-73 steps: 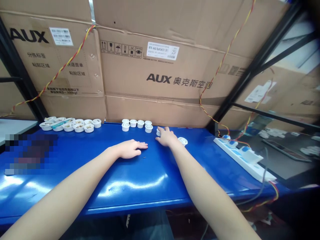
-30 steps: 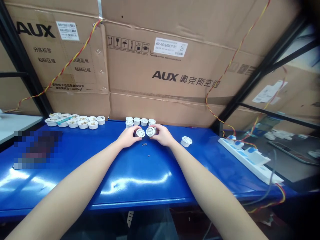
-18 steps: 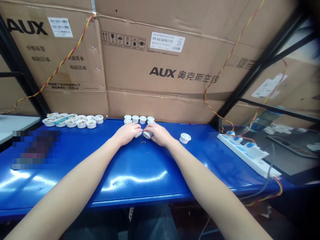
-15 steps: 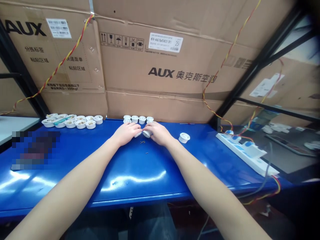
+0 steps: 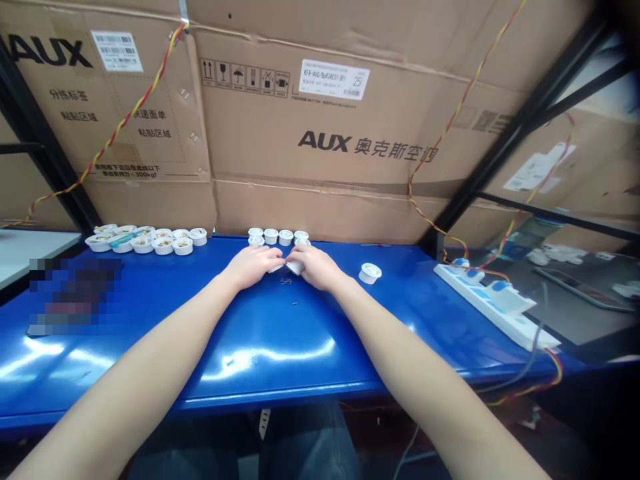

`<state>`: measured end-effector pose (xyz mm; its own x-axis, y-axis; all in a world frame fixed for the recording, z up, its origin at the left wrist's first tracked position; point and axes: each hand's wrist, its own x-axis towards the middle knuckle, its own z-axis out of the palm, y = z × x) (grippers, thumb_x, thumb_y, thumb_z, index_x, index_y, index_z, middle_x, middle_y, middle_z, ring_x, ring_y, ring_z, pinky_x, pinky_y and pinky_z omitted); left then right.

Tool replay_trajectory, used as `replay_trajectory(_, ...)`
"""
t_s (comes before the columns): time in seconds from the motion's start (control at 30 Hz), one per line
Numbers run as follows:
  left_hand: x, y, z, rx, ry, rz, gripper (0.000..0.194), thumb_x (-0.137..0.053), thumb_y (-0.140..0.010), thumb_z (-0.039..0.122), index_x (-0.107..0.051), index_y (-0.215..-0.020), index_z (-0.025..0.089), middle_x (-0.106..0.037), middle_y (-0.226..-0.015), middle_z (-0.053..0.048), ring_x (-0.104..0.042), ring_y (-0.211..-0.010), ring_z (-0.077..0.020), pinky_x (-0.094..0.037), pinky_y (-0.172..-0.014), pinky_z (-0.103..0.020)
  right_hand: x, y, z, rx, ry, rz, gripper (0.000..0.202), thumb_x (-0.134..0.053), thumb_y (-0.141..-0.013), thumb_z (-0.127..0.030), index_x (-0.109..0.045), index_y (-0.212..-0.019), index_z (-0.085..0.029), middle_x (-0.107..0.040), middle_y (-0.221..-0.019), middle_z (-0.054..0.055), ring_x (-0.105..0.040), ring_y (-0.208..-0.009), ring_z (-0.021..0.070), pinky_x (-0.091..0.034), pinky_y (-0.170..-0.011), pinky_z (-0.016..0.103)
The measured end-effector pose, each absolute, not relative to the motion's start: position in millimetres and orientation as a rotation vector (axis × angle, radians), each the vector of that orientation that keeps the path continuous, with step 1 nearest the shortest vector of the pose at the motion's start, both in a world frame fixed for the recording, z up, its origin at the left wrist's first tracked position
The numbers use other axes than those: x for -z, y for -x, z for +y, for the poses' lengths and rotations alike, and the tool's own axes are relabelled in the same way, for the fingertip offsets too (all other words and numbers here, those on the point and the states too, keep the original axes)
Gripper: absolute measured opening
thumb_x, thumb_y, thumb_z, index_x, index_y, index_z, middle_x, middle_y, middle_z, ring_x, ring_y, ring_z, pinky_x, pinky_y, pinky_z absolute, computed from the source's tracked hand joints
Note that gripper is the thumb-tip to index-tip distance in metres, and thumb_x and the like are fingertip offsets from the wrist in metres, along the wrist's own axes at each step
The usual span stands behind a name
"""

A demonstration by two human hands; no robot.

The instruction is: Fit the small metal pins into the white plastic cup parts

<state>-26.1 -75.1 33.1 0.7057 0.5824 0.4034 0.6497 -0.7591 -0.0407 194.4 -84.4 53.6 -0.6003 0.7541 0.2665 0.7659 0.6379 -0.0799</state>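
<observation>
My left hand (image 5: 254, 265) is closed on a small white cup (image 5: 275, 269), mostly hidden by the fingers. Close beside it, my right hand (image 5: 317, 268) grips another small white cup (image 5: 295, 267), which leans over toward the left one. Both hands are low over the blue table, fingertips almost meeting. Just in front of them lie a few tiny thin pieces (image 5: 286, 281), perhaps screws, and a single one (image 5: 295, 304) nearer me. Behind the hands stand several white cups (image 5: 271, 236) in rows. One more white cup (image 5: 370, 273) sits apart, right of my right hand.
Several white cups (image 5: 163, 246) with small parts inside are grouped at the back left, a teal strip (image 5: 125, 239) lying across them. A white power strip (image 5: 493, 307) lies at the right. Large cardboard boxes (image 5: 320, 173) wall off the back of the blue table (image 5: 270, 347).
The cup in my right hand has tipped further, so its side shows more and its top less. My left hand has hardly moved. The camera view has shifted slightly.
</observation>
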Motion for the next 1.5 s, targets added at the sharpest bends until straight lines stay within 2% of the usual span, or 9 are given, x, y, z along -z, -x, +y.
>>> replay_trajectory(0.1,-33,28,-77,0.643,2.706,-1.139,0.034,-0.048,-0.089,0.018,-0.065,-0.116,0.031,-0.063,-0.127,0.000,-0.059,-0.111,-0.0212,-0.044,-0.094,-0.032,-51,-196,-82,0.068,1.278,-2.553,0.033,-0.058,-0.083,-0.015,-0.066,-0.113,-0.027,-0.065,-0.118,0.004,-0.059,-0.108,0.0225,-0.043,-0.086,0.028)
replay_trajectory(0.3,-25,37,-77,0.861,2.592,-1.734,0.046,-0.064,-0.079,0.050,-0.065,-0.119,0.029,-0.071,-0.113,-0.005,-0.065,-0.101,-0.0275,-0.050,-0.084,-0.034,-43,-202,-75,-0.030,1.676,-2.361,0.050,-0.059,-0.085,-0.055,-0.060,-0.123,-0.023,-0.069,-0.110,0.011,-0.065,-0.096,0.0283,-0.046,-0.080,0.034)
replay_trajectory(0.47,-22,44,-72,0.845,2.455,-1.937,0.034,-0.060,-0.080,0.053,-0.075,-0.087,0.024,-0.075,-0.091,-0.007,-0.067,-0.084,-0.0257,-0.050,-0.071,-0.032,-44,-206,-73,-0.070,1.775,-2.357,0.031,-0.054,-0.090,-0.047,-0.074,-0.090,-0.023,-0.073,-0.094,0.009,-0.066,-0.088,0.0246,-0.046,-0.077,0.031)
replay_trajectory(0.57,-23,44,-73,0.807,2.533,-1.903,0.032,-0.059,-0.082,0.050,-0.073,-0.073,0.023,-0.074,-0.081,-0.006,-0.067,-0.076,-0.0236,-0.050,-0.070,-0.032,-42,-205,-73,-0.176,1.645,-2.344,0.027,-0.056,-0.090,-0.043,-0.074,-0.087,-0.023,-0.073,-0.089,0.006,-0.066,-0.082,0.0210,-0.046,-0.077,0.029)
replay_trajectory(0.73,-20,35,-74,0.801,2.776,-1.643,0.032,-0.054,-0.086,0.042,-0.073,-0.107,0.027,-0.074,-0.106,-0.003,-0.066,-0.096,-0.0240,-0.050,-0.087,-0.034,-31,-197,-69,-0.414,1.333,-2.336,0.028,-0.051,-0.094,-0.034,-0.071,-0.111,-0.025,-0.073,-0.107,0.002,-0.066,-0.094,0.0171,-0.046,-0.088,0.027)
replay_trajectory(0.87,-12,28,-67,0.749,2.758,-1.671,0.043,-0.057,-0.085,0.044,-0.065,-0.123,0.024,-0.066,-0.126,-0.008,-0.057,-0.119,-0.0275,-0.044,-0.102,-0.039,-24,-189,-62,-0.425,1.486,-2.301,0.046,-0.055,-0.092,-0.035,-0.055,-0.136,-0.024,-0.073,-0.100,0.005,-0.066,-0.087,0.0183,-0.048,-0.085,0.030)
replay_trajectory(1.17,-18,26,-68,0.471,2.825,-1.615,0.050,-0.042,-0.092,0.052,-0.056,-0.135,0.029,-0.054,-0.142,-0.002,-0.051,-0.123,-0.0320,-0.039,-0.106,-0.049,-55,-209,-71,-0.083,1.663,-2.164,0.027,-0.056,-0.089,-0.041,-0.072,-0.102,-0.024,-0.070,-0.101,0.005,-0.064,-0.092,0.0200,-0.047,-0.085,0.029)
replay_trajectory(1.33,-20,24,-69,0.461,2.816,-1.605,0.045,-0.037,-0.094,0.043,-0.060,-0.130,0.027,-0.056,-0.140,-0.002,-0.049,-0.125,-0.0306,-0.040,-0.105,-0.049,-75,-250,-72,0.125,2.060,-1.893,0.048,-0.061,-0.082,-0.051,-0.065,-0.119,-0.020,-0.059,-0.125,0.015,-0.058,-0.113,0.0306,-0.045,-0.092,0.038)
replay_trajectory(1.5,-23,25,-75,0.544,3.043,-1.320,0.049,-0.034,-0.090,0.020,-0.055,-0.134,0.023,-0.054,-0.142,-0.001,-0.046,-0.132,-0.0207,-0.033,-0.113,-0.038,-72,-286,-61,-0.175,2.358,-1.806,0.066,-0.060,-0.081,-0.055,-0.055,-0.132,-0.014,-0.057,-0.132,0.019,-0.057,-0.118,0.0341,-0.046,-0.094,0.040)
